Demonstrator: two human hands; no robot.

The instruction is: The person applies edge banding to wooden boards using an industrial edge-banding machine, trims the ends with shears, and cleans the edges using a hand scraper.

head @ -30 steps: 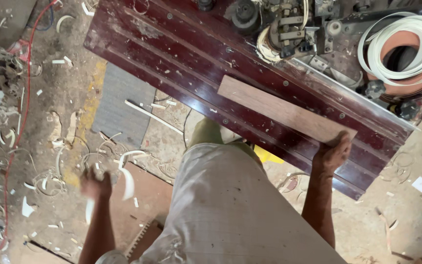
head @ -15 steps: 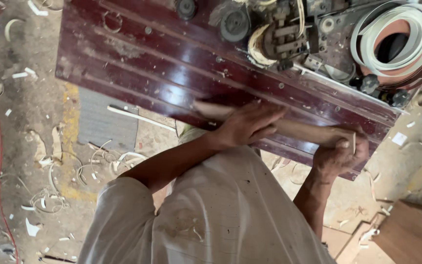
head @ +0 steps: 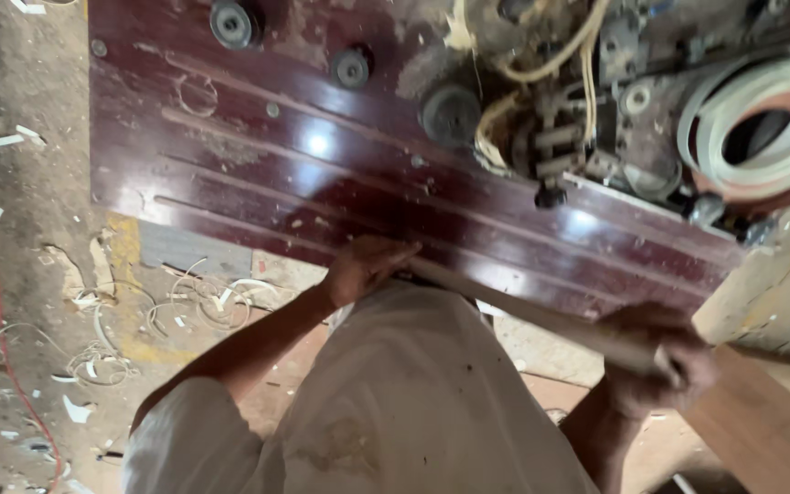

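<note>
I hold a long narrow wooden strip [head: 541, 316] edge-on along the near edge of a dark red machine table [head: 258, 174]. My left hand [head: 365, 268] grips the strip's left end at the table's edge. My right hand [head: 658, 359] is closed around the strip farther right, below the table's near right corner. My white shirt fills the lower middle of the view.
The edge-banding mechanism [head: 569, 119] with rollers and wires sits at the table's far right, beside a coil of white edge tape [head: 761, 128]. A brown board [head: 761, 421] lies at lower right. White trimmings [head: 112, 320] and a red cable [head: 2, 348] litter the floor at left.
My left hand came up from the floor side and took the strip's left end. The strip, first flat on the table, is now lifted on edge at the near side; the view shifted closer.
</note>
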